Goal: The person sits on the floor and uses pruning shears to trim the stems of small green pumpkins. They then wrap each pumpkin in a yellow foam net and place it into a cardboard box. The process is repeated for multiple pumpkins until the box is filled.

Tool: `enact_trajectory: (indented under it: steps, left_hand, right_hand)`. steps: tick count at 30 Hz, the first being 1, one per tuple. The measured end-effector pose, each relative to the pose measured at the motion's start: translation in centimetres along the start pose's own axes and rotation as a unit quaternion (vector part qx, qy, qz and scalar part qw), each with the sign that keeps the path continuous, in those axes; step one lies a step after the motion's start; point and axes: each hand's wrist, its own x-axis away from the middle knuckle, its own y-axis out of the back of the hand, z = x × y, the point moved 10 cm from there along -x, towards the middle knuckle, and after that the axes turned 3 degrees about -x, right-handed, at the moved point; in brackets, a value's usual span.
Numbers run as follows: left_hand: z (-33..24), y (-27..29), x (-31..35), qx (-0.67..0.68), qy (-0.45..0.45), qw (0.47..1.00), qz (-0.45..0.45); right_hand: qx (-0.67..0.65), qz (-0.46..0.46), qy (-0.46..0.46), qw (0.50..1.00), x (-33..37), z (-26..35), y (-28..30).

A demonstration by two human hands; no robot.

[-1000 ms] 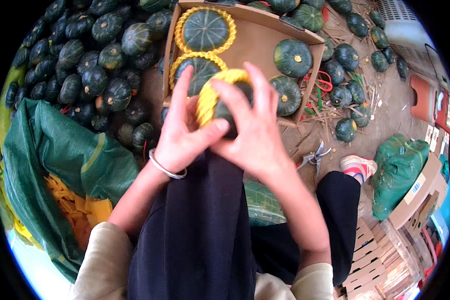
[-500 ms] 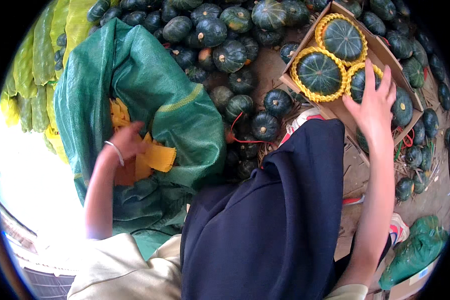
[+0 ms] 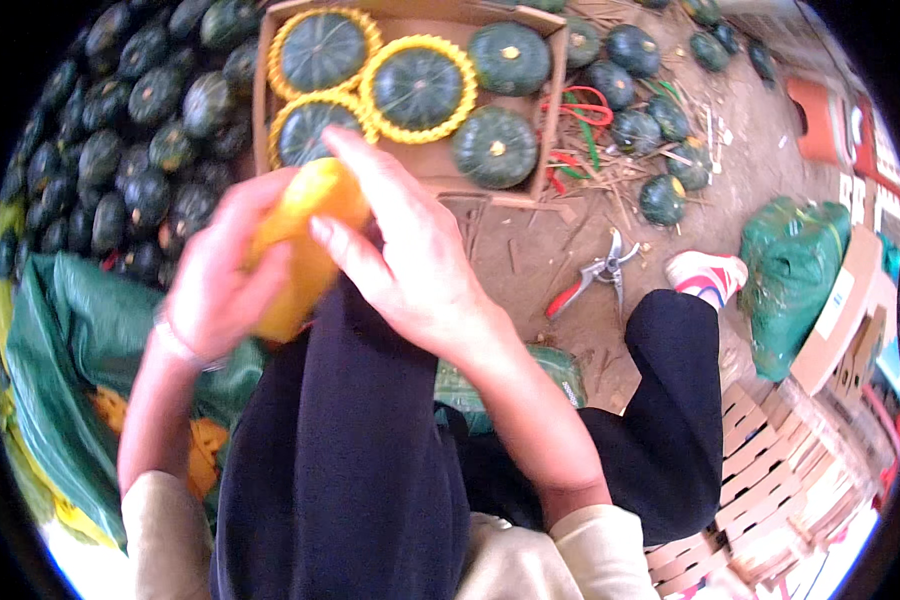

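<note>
Both hands are on a yellow foam net sleeve [image 3: 300, 280], in front of the cardboard box [image 3: 435, 172]. My left hand [image 3: 220, 265], slightly smeared by motion, has its fingers wrapped round the sleeve from the left. From the right, my right hand [image 3: 415, 250] pinches the top of it between thumb and fingers. Inside the box sit three dark green squashes in yellow foam nets, among them a netted squash [image 3: 418, 88] in the middle. Two bare squashes, a back one [image 3: 510, 58] and a front one [image 3: 496, 147], lie at the box's right side.
A heap of green squashes [image 3: 150, 140] fills the left. The green woven sack [image 3: 80, 320] with yellow foam nets [image 3: 205, 450] lies by my left arm. Pruning shears [image 3: 600, 272] rest on the floor. Farther right are a green bag [image 3: 792, 275] and stacked cardboard [image 3: 770, 470].
My left hand has come out of the green sack with a yellow foam net. My right hand has left the box and joined it. The view has swung to the right.
</note>
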Motion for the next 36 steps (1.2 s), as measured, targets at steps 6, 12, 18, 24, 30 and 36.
enact_trajectory:
  steps: [6,12,18,24,30,36]
  left_hand:
    - [0.5,-10.9,-4.6,0.469,0.130,0.868,0.099]
    - [0.3,-13.1,-3.5,0.523,0.195,0.813,0.168]
    - [1.7,-12.1,-3.0,0.477,0.227,0.839,0.131]
    - [2.0,-11.6,-2.8,0.574,0.252,0.771,0.113]
    - [3.5,-9.1,-3.7,0.395,0.177,0.900,0.056]
    - [3.3,-9.0,-3.6,0.439,0.187,0.877,0.061]
  right_hand:
    - [0.292,-0.177,0.073,0.937,1.2,-0.1,7.8]
    - [0.238,-0.186,0.051,0.952,3.8,-1.0,8.8]
    - [-0.101,-0.179,-0.179,0.962,4.9,-5.6,8.6]
    - [-0.239,0.026,-0.290,0.926,4.4,-7.3,5.7]
    - [-0.363,-0.049,-0.312,0.877,3.6,-7.6,5.5]
    - [-0.344,0.050,-0.317,0.882,4.1,-7.2,3.9]
